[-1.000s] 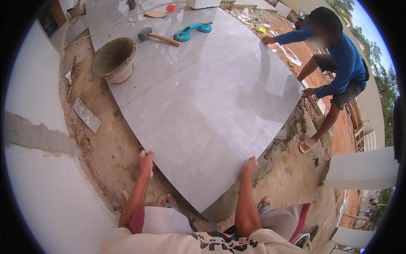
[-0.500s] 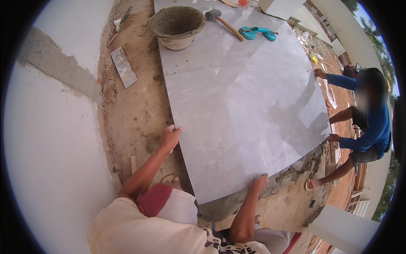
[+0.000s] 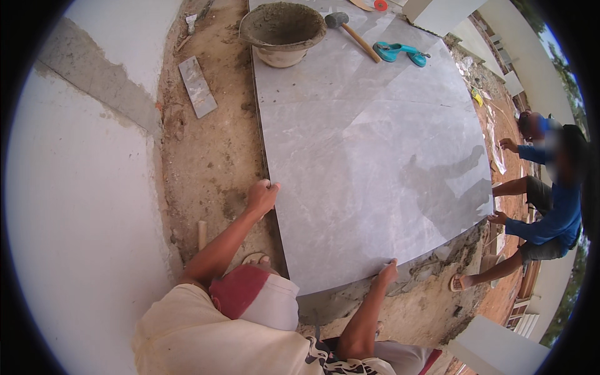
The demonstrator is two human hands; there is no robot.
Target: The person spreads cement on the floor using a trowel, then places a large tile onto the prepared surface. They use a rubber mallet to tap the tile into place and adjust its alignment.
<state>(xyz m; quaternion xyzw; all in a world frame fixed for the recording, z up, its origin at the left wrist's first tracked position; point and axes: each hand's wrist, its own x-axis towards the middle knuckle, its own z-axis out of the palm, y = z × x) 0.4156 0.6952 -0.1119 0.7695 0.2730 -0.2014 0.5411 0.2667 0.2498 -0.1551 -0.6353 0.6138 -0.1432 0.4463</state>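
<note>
Grey slab [image 3: 356, 187] lies in front of the person, a seam along its far side, underside out of sight. Left hand [image 3: 262, 197] is clamped on its left edge, right hand [image 3: 388, 272] on its near edge; fingers under the slab are hidden. Co-worker [image 3: 550, 219] at right is partly lost in the dark rim; one hand is at the slab's right corner, the other off the edge. Bucket [image 3: 281, 58] has a mortar-caked inside, its bottom hard to make out. Mallet [image 3: 358, 39] and teal suction lifter [image 3: 400, 51] sit beyond the seam. Left edge borders a dirt strip [image 3: 219, 153] with open room up to the white wall [image 3: 81, 212], tile offcut [image 3: 197, 87] in it. Near edge overhangs wet-looking mortar [image 3: 334, 302], mostly covered.
</note>
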